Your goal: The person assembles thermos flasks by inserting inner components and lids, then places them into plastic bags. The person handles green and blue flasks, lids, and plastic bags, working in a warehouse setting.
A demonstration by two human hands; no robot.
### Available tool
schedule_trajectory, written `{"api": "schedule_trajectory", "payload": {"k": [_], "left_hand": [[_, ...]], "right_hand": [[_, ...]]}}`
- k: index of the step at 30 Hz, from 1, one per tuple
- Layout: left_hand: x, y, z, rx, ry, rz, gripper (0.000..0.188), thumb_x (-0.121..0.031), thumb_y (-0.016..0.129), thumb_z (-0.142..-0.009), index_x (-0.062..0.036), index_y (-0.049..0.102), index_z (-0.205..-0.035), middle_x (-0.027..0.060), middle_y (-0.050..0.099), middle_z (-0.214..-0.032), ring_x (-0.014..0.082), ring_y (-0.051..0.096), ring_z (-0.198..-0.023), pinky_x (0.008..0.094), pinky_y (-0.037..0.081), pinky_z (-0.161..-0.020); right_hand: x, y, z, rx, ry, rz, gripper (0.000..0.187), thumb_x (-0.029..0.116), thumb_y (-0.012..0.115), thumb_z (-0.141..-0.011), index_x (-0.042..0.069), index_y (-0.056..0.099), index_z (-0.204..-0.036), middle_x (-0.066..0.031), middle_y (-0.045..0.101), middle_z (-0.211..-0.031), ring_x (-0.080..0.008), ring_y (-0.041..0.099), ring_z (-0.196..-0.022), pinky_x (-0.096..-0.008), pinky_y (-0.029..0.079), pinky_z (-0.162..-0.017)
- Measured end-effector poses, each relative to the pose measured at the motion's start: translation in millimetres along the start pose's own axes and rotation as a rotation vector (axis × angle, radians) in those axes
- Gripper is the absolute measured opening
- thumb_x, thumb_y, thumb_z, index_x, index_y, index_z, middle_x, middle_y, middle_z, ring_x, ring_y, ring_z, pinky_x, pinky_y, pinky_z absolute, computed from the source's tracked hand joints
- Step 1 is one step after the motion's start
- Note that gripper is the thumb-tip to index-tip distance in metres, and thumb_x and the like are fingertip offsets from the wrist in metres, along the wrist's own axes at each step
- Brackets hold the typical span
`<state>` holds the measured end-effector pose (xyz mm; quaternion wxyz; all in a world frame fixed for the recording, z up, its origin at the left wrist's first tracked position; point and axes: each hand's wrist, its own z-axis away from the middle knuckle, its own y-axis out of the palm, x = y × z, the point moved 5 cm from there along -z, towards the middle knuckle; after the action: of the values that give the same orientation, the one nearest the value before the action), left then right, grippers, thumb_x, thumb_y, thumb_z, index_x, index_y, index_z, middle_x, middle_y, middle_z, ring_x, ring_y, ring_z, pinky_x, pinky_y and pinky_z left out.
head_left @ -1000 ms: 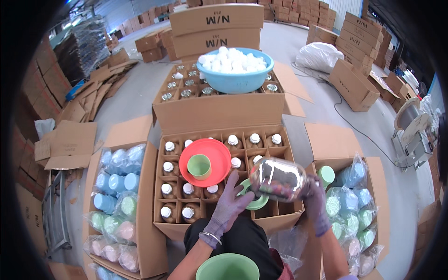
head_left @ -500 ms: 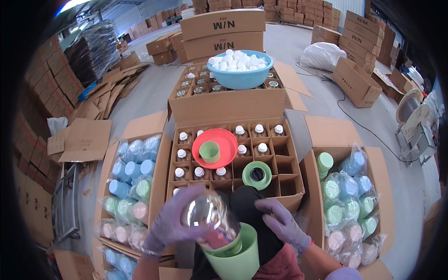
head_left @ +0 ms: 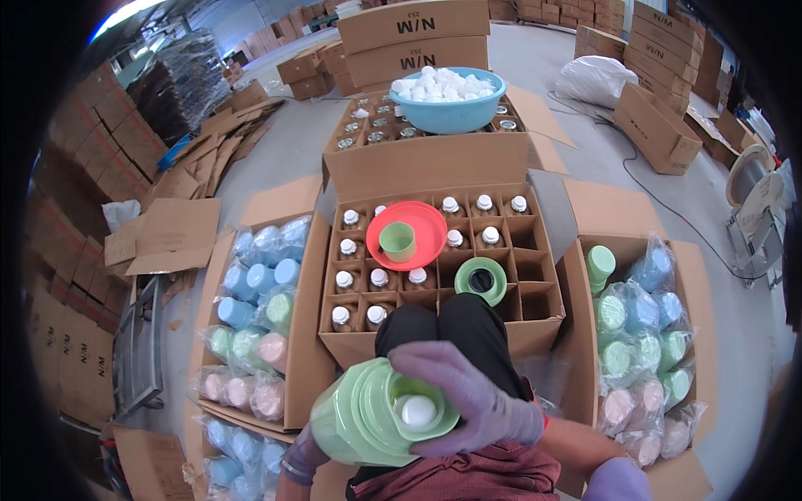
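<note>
A pale green thermos flask (head_left: 344,417) lies tilted over my lap, its mouth turned toward the right. A white stopper-like cap (head_left: 418,412) shows inside the mouth. My left hand (head_left: 303,455), in a purple glove, grips the lower left side of the flask; its fingers are largely hidden behind the body. The gloved right hand (head_left: 489,405) wraps its fingers and thumb round the green rim at the mouth. Beyond my knees, a red plate (head_left: 433,219) with a small green cup (head_left: 397,240) rests on white-capped bottles (head_left: 344,280) in a divided carton (head_left: 535,324).
A green ring-shaped part (head_left: 493,294) with a dark centre sits on the carton's dividers. Cartons of bagged pastel cups stand at left (head_left: 259,275) and right (head_left: 616,355). Behind, a blue basin (head_left: 447,115) of white caps rests on another carton of bottles. A cable (head_left: 652,179) crosses the floor.
The shiny silver glass liner, held by my left hand, is no longer visible. The green body has been tipped over, and my right hand has come across onto its mouth. The view has shifted.
</note>
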<state>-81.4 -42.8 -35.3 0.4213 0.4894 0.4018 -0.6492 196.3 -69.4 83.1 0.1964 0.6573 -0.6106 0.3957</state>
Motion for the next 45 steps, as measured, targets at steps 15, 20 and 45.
{"api": "schedule_trajectory", "payload": {"k": [15,20,45], "left_hand": [[-11.2,105.1,-83.8,0.223,-0.02,0.248,0.051,-0.025,0.065,-0.092,0.003,0.054,-0.134,0.0154,0.063,-0.127,0.027,0.063,-0.114,0.0375,0.05,-0.1],[-11.0,117.1,-93.2,0.271,-0.028,0.251,0.05,-0.024,0.065,-0.093,0.0029,0.054,-0.133,0.0154,0.063,-0.126,0.0267,0.064,-0.113,0.0376,0.05,-0.099],[5.1,78.2,-59.2,0.214,-0.07,0.243,0.044,-0.023,0.063,-0.094,0.0024,0.057,-0.129,0.0153,0.066,-0.122,0.0255,0.066,-0.109,0.0377,0.052,-0.096]], "right_hand": [[35.5,-50.2,-32.9,-0.166,0.126,0.442,0.096,0.036,0.091,-0.065,-0.001,0.046,-0.142,-0.0157,0.057,-0.123,-0.0307,0.054,-0.113,-0.041,0.047,-0.098],[25.3,-46.3,-34.9,-0.312,0.166,0.353,0.087,0.033,0.089,-0.067,-0.001,0.049,-0.137,-0.0177,0.058,-0.123,-0.0325,0.06,-0.109,-0.0403,0.051,-0.092],[32.3,-24.0,-19.0,-0.247,-0.208,0.078,0.06,0.032,0.097,-0.063,0.007,0.048,-0.088,-0.0342,0.05,-0.138,-0.0491,0.058,-0.12,-0.052,0.048,-0.1]]}}
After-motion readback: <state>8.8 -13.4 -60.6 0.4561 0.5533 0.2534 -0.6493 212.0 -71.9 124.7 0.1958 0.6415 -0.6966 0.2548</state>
